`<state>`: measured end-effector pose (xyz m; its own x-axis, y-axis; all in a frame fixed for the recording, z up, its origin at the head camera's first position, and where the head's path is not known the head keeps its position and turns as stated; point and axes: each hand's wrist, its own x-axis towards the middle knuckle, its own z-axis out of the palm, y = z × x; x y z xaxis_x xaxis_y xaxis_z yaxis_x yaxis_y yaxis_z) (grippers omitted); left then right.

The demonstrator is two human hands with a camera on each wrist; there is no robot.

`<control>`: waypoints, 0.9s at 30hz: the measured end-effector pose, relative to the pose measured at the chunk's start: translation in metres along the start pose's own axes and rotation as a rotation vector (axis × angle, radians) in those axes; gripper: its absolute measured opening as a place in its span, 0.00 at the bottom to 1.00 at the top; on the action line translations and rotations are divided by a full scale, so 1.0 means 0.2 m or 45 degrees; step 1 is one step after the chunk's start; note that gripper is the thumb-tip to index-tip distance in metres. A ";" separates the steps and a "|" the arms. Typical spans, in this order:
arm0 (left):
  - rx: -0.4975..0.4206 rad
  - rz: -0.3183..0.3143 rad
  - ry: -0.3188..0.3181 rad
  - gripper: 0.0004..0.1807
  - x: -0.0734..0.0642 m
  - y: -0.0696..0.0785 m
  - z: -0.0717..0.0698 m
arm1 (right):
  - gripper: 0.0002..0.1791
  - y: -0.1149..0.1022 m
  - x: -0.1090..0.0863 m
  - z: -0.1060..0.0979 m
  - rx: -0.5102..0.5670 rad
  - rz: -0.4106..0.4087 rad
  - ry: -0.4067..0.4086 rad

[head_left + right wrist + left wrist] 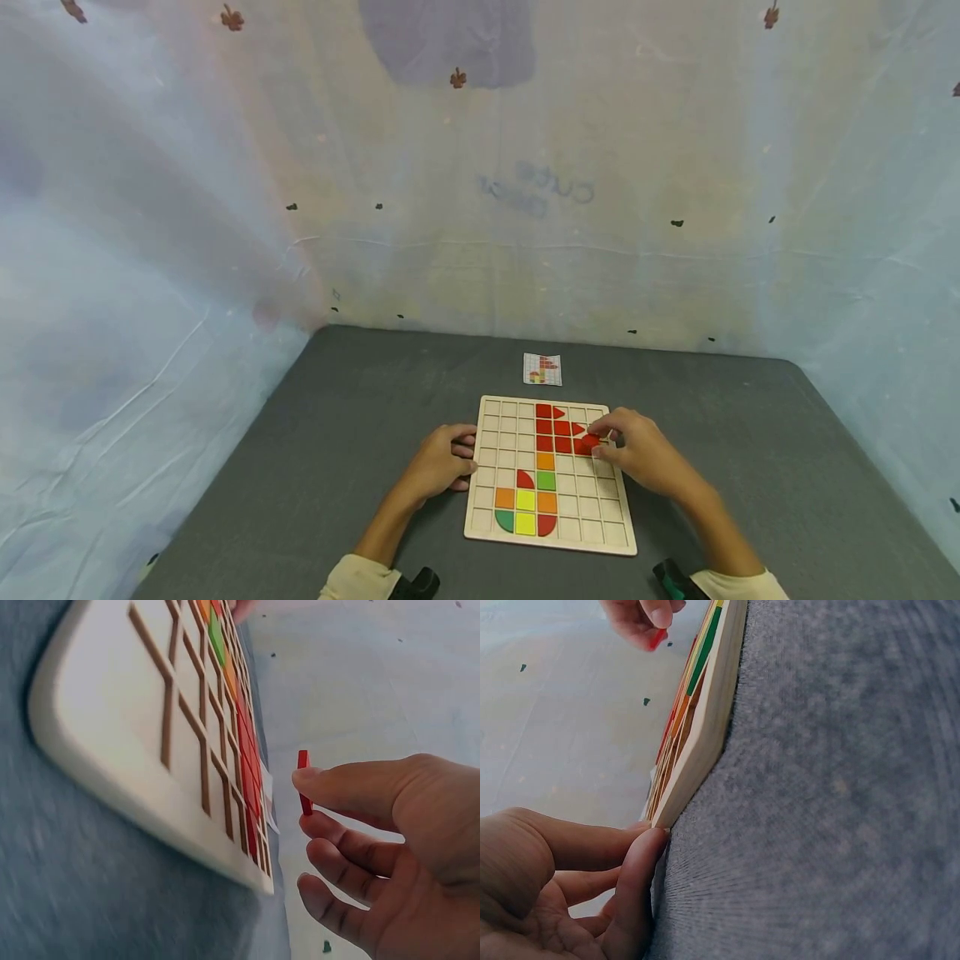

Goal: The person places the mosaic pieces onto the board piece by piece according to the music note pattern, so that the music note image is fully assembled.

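Note:
A wooden grid board (592, 531) lies on the table with coloured tiles set in some squares. My left hand (437, 461) pinches the board's left edge between thumb and fingers, which the left wrist view shows up close. My right hand (647, 454) is above the board's right side. Between its thumb and forefinger it pinches a thin red tile (306, 804), held up off the board in the right wrist view. Red tiles (543, 427) fill part of the upper rows. Orange, green and yellow tiles (526, 500) sit lower down, with a few red curved ones.
Beyond the board's far edge lies a small card (542, 369) printed with a coloured grid pattern. The dark grey table (315, 492) extends around the board. Pale printed sheeting (480, 208) hangs behind the table and along its sides.

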<state>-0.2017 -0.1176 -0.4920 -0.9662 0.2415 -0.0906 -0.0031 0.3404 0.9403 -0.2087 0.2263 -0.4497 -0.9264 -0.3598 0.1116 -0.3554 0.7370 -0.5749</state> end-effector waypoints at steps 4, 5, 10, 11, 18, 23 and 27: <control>-0.002 0.000 -0.004 0.33 0.00 0.00 0.00 | 0.11 -0.03 0.01 0.04 0.021 -0.085 -0.014; -0.004 0.001 -0.006 0.33 0.00 0.00 0.00 | 0.11 -0.04 0.02 0.05 0.024 -0.096 -0.017; 0.001 0.003 0.003 0.33 0.00 0.00 0.00 | 0.12 -0.08 0.04 0.10 0.023 -0.127 -0.042; 0.001 0.002 0.006 0.33 0.00 0.00 0.00 | 0.12 -0.08 0.05 0.11 0.027 -0.130 -0.048; 0.007 0.004 0.015 0.33 -0.01 0.01 0.00 | 0.10 -0.14 0.07 0.17 0.049 -0.149 -0.076; 0.011 0.011 0.014 0.33 -0.01 0.02 0.00 | 0.08 -0.19 0.07 0.20 0.045 -0.171 -0.095; 0.008 0.010 0.011 0.33 -0.01 0.01 0.00 | 0.08 -0.23 0.08 0.23 0.041 -0.208 -0.109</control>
<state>-0.2000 -0.1169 -0.4891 -0.9683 0.2365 -0.0804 0.0061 0.3443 0.9389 -0.2019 0.1607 -0.4594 -0.8424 -0.5212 0.1370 -0.4946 0.6468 -0.5805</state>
